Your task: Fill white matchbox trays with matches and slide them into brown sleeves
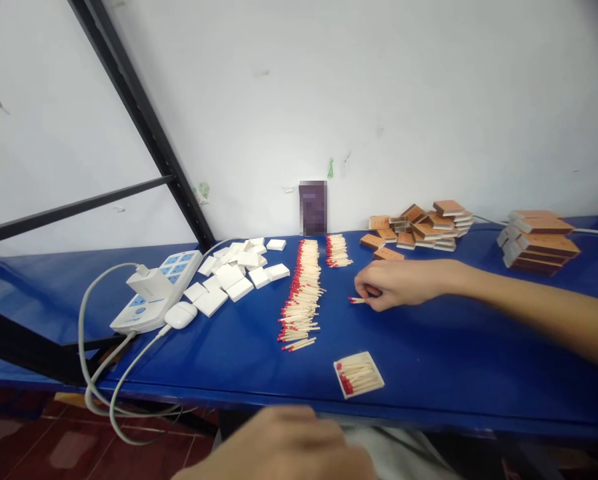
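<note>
My right hand point(393, 283) reaches across the blue table point(453, 360) with its fingers pinched on a few matches point(357, 300), whose red heads stick out to the left. A long row of loose matches point(303, 297) lies just left of it, and a shorter row point(337, 251) lies behind. An open white tray filled with matches point(359, 374) sits near the front edge. My left hand point(283, 443) is low in front of the table edge, blurred, with its fingers hidden.
Empty white inner trays point(239, 270) are heaped at the left. Orange matchbox sleeves are piled at the back point(421, 227) and back right point(539, 241). A white power strip with charger and cables point(156, 290) and an earbud case point(181, 315) lie far left. A black metal frame point(143, 113) crosses the wall.
</note>
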The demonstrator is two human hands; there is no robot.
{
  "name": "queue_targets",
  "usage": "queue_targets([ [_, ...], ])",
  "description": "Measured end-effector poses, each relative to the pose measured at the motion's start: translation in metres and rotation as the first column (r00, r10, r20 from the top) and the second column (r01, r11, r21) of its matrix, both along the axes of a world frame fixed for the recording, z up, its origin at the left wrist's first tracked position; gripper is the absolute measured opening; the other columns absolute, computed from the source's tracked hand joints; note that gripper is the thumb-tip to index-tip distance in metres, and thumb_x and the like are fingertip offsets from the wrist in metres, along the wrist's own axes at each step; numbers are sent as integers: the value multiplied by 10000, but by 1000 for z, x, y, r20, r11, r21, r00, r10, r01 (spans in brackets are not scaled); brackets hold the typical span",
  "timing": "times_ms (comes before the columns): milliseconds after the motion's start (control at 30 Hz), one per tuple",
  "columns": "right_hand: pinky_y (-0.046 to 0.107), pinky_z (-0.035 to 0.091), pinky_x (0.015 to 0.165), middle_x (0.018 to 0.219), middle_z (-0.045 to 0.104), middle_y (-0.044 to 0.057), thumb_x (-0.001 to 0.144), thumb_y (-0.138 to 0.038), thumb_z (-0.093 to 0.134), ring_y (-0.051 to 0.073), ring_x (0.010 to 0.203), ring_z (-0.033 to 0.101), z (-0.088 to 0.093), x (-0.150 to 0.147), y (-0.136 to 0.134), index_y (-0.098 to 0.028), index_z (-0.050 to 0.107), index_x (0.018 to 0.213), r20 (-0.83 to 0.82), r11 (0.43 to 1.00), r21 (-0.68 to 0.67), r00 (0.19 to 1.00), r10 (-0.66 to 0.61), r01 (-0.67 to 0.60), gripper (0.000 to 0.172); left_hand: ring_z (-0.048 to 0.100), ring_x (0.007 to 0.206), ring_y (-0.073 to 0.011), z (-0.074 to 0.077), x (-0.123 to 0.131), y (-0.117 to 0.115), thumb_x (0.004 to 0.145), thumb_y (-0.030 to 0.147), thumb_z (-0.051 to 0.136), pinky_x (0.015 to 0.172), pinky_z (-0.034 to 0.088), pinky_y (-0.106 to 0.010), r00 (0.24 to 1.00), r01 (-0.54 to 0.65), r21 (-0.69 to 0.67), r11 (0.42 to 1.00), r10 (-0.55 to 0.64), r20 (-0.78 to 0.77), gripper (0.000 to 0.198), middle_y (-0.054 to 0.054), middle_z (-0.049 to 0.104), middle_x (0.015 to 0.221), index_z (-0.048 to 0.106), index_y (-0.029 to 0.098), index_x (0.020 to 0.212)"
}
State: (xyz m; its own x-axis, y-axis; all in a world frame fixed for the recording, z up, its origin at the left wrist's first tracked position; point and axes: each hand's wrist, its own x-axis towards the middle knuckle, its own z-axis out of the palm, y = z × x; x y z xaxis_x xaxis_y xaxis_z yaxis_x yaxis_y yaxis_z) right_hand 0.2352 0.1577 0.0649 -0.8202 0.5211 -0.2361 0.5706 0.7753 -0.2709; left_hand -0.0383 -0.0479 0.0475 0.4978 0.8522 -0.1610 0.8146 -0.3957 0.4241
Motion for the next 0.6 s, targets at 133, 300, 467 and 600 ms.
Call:
queue_targets([
  [133, 223, 356, 577, 722, 584, -18, 789, -232, 613, 111, 620, 503, 6, -8, -16, -176, 626, 834, -96, 991, -122, 995, 41, -53, 73, 650, 1022, -276, 23, 9, 27, 1006, 429, 419, 872, 499, -390, 998, -11, 57, 998, 15, -67, 417, -27, 700, 1117, 524, 321, 1395],
  [300, 207, 386, 583, 726, 568, -29, 810, -242, 625, 95, 615, 496, 4, -20, -48, -171, 651, 864, -209, 960, -212, 968, 138, -183, 94, 643, 923, -241, 30, 14, 37, 972, 452, 559, 786, 465, -320, 994, -66, 33, 997, 69, -87, 359, 17, 694, 966, 577, 327, 1308],
  [467, 242, 403, 650, 768, 604, -23, 735, -190, 666, 112, 651, 509, -3, -26, -69, -176, 647, 830, -211, 961, -149, 957, 198, -232, 98, 639, 993, -258, 25, 31, 38, 921, 454, 651, 812, 466, -319, 994, -32, -4, 999, 32, -107, 355, -21, 677, 1085, 611, 279, 1227],
  [600, 269, 406, 687, 765, 630, -11, 742, -175, 642, 139, 682, 539, -7, -26, -76, -184, 643, 784, -205, 975, -66, 959, 195, -212, 44, 642, 974, -286, 19, 42, 41, 928, 424, 637, 812, 480, -364, 987, -34, -8, 999, 33, -156, 291, -41, 671, 1058, 595, 248, 1155],
])
